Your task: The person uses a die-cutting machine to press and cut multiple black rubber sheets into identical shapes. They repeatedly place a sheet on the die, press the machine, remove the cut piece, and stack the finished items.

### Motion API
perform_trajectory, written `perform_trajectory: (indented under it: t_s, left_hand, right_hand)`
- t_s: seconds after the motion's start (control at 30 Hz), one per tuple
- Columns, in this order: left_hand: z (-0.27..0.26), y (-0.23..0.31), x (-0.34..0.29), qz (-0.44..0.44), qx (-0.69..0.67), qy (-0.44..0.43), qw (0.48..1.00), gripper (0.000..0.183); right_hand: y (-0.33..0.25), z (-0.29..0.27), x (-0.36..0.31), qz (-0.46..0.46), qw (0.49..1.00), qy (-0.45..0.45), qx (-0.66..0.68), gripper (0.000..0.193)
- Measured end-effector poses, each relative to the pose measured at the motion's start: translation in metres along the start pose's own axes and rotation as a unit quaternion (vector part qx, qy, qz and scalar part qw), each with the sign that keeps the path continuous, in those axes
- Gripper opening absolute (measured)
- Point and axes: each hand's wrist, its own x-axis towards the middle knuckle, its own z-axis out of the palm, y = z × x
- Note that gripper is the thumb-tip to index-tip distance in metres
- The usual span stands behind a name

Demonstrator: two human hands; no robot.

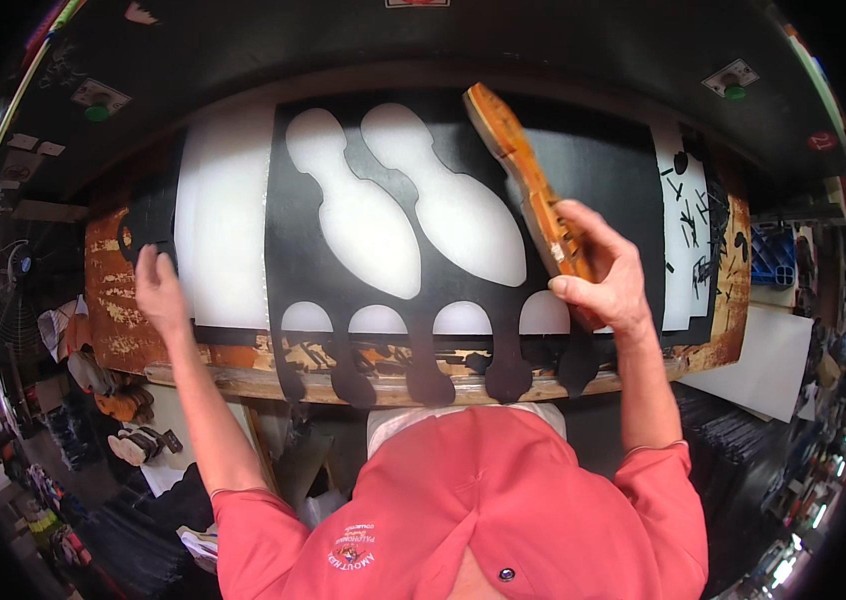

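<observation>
Two holes (pixel 368 235) mid-frame. My right hand (pixel 605 272) clasps the die (pixel 513 140); my left hand (pixel 160 290), frame left, half-curled, contents unclear. Die should seat flat on sheet (pixel 603 150), clear of holes.

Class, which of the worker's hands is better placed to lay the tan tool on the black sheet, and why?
Right, probably: the right hand grips the tan tool over the black sheet, while the left hand is away from it, blurred near the white sheets.
</observation>
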Motion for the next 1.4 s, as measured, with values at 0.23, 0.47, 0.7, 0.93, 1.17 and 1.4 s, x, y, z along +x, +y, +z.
perform_trajectory:
  t_s: [0.23, 0.47, 0.7, 0.93, 1.17, 1.4]
  left_hand:
    - [0.123, 0.189, -0.092, 0.079, -0.17, -0.194, 0.963, 0.043]
    - [0.22, 0.271, -0.14, 0.293, -0.075, -0.222, 0.927, 0.048]
    - [0.233, 0.256, -0.143, 0.295, -0.106, -0.208, 0.926, 0.048]
    - [0.232, 0.261, -0.141, 0.271, -0.12, -0.209, 0.932, 0.044]
    - [0.145, 0.257, -0.193, 0.267, -0.204, -0.256, 0.906, 0.035]
    - [0.072, 0.216, -0.333, 0.408, -0.178, -0.304, 0.842, 0.02]
  right_hand:
    - [0.012, -0.032, 0.037, -0.117, 0.932, -0.014, -0.344, 0.082]
    - [0.037, -0.018, 0.046, -0.185, 0.896, -0.033, -0.401, 0.079]
    - [0.049, -0.027, 0.01, -0.138, 0.916, 0.054, -0.374, 0.095]
    - [0.067, -0.029, -0.01, -0.151, 0.924, 0.12, -0.329, 0.091]
    - [0.073, -0.032, -0.015, -0.21, 0.911, 0.143, -0.325, 0.089]
    - [0.073, -0.04, -0.017, -0.246, 0.919, 0.226, -0.21, 0.052]
